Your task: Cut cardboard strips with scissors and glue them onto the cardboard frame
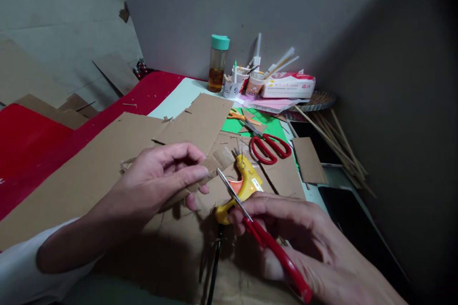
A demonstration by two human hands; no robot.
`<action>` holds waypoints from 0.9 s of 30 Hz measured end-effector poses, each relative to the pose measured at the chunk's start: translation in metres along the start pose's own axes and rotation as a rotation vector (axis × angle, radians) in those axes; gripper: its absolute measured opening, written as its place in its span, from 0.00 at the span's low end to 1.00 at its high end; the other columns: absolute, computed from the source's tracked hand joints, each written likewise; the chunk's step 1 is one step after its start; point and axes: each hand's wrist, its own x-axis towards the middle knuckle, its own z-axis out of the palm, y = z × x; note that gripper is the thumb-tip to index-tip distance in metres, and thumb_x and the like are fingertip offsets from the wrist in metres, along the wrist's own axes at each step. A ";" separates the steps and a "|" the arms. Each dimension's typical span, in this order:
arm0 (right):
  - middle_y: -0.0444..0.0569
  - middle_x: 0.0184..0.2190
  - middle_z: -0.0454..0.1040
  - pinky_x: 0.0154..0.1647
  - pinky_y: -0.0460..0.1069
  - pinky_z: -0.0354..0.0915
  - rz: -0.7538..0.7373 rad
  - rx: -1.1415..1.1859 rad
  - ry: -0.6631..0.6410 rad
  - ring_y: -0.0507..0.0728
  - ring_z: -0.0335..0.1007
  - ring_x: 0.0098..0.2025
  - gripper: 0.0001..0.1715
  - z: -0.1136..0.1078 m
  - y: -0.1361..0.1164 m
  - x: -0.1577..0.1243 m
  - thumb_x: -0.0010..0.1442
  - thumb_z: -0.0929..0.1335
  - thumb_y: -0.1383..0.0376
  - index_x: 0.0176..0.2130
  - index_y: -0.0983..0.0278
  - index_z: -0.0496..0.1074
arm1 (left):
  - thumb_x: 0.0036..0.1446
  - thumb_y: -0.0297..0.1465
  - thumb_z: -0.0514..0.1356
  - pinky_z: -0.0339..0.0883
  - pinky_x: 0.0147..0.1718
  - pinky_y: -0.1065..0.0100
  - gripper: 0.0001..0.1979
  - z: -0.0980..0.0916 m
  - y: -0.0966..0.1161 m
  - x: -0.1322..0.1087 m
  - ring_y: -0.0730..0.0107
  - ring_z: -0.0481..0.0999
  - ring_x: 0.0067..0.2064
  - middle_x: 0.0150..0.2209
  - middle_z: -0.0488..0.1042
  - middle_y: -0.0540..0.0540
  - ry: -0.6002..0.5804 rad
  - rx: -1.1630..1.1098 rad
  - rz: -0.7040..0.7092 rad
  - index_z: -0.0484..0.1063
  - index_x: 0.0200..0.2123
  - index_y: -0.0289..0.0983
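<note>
Between the thumb and fingers of my left hand (pixel 168 171) is a narrow strip of brown cardboard (pixel 218 158), its free end pointing right. My right hand (pixel 293 233) grips small red-handled scissors (pixel 261 233), the blades angled up and left. Their tips are close to the strip's edge; whether they touch it I cannot tell. Just behind the scissors a yellow hot glue gun (pixel 246 178) lies on the cardboard, partly covered by my right hand. A second pair of red-handled scissors (pixel 268 145) rests farther back.
Large cardboard sheets (pixel 82 162) cover the table's left and middle. At the back stand a bottle with a teal lid (pixel 219 62), paper cups (pixel 255 85) of sticks and a tissue pack (pixel 289 86). Wooden sticks (pixel 336 140) and a dark phone (pixel 347 214) lie right.
</note>
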 end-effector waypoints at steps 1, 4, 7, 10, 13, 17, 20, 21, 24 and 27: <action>0.50 0.41 0.78 0.34 0.53 0.75 -0.001 0.007 0.003 0.61 0.75 0.37 0.24 0.000 0.001 -0.001 0.51 0.80 0.54 0.48 0.53 0.81 | 0.56 0.37 0.68 0.71 0.23 0.73 0.09 -0.001 0.001 -0.001 0.72 0.76 0.22 0.25 0.79 0.50 -0.007 0.005 -0.012 0.75 0.34 0.39; 0.49 0.42 0.79 0.36 0.53 0.74 0.016 0.017 0.004 0.61 0.76 0.39 0.25 -0.002 0.003 -0.002 0.52 0.79 0.53 0.49 0.52 0.80 | 0.61 0.40 0.64 0.71 0.25 0.72 0.10 -0.003 0.001 -0.001 0.71 0.77 0.24 0.27 0.79 0.49 -0.033 0.033 -0.012 0.76 0.35 0.38; 0.48 0.41 0.79 0.41 0.55 0.74 0.049 0.003 -0.059 0.61 0.76 0.41 0.23 -0.006 0.000 0.002 0.55 0.78 0.55 0.50 0.51 0.79 | 0.60 0.40 0.65 0.70 0.25 0.73 0.10 -0.004 -0.002 0.001 0.71 0.75 0.26 0.27 0.75 0.51 -0.027 0.053 0.032 0.77 0.34 0.39; 0.49 0.39 0.79 0.42 0.55 0.74 0.044 0.011 -0.073 0.62 0.76 0.41 0.21 -0.007 -0.002 0.004 0.57 0.77 0.55 0.50 0.53 0.78 | 0.60 0.39 0.65 0.68 0.29 0.74 0.10 -0.006 -0.005 0.003 0.73 0.73 0.31 0.30 0.75 0.52 0.035 0.184 0.128 0.77 0.31 0.40; 0.49 0.39 0.79 0.42 0.55 0.73 0.081 0.048 -0.091 0.62 0.76 0.42 0.21 -0.004 -0.002 0.003 0.59 0.76 0.53 0.51 0.54 0.77 | 0.62 0.38 0.63 0.67 0.35 0.72 0.10 -0.007 -0.004 0.004 0.68 0.75 0.38 0.34 0.77 0.51 0.077 0.369 0.233 0.78 0.30 0.41; 0.47 0.38 0.79 0.40 0.52 0.70 0.127 0.072 -0.058 0.59 0.74 0.39 0.22 0.002 -0.003 -0.002 0.57 0.76 0.50 0.48 0.53 0.78 | 0.62 0.35 0.61 0.67 0.40 0.69 0.10 -0.007 0.002 0.005 0.65 0.76 0.41 0.35 0.78 0.50 0.052 0.435 0.345 0.77 0.28 0.42; 0.49 0.38 0.78 0.37 0.53 0.69 0.060 -0.040 -0.031 0.60 0.72 0.38 0.23 0.007 -0.007 0.001 0.56 0.75 0.44 0.44 0.54 0.80 | 0.62 0.31 0.61 0.67 0.42 0.69 0.10 -0.005 0.003 0.005 0.65 0.76 0.41 0.35 0.77 0.50 0.048 0.484 0.438 0.76 0.27 0.42; 0.51 0.39 0.79 0.37 0.54 0.69 0.026 -0.102 -0.027 0.61 0.73 0.39 0.24 0.008 -0.009 0.003 0.55 0.74 0.41 0.43 0.54 0.81 | 0.62 0.30 0.60 0.67 0.42 0.69 0.10 -0.004 0.002 0.005 0.65 0.76 0.41 0.35 0.77 0.50 0.052 0.512 0.468 0.77 0.28 0.42; 0.53 0.39 0.80 0.39 0.58 0.71 -0.035 -0.277 -0.026 0.65 0.74 0.39 0.28 0.012 -0.012 0.011 0.57 0.70 0.37 0.38 0.56 0.82 | 0.62 0.29 0.58 0.67 0.42 0.67 0.10 0.000 -0.003 0.003 0.63 0.76 0.41 0.36 0.76 0.47 0.099 0.612 0.562 0.77 0.29 0.41; 0.54 0.36 0.81 0.38 0.59 0.71 -0.083 -0.369 -0.032 0.66 0.75 0.38 0.29 0.013 -0.010 0.015 0.58 0.68 0.37 0.34 0.57 0.82 | 0.64 0.27 0.56 0.67 0.42 0.66 0.11 0.004 -0.006 0.000 0.62 0.76 0.40 0.36 0.75 0.45 0.125 0.689 0.643 0.77 0.31 0.39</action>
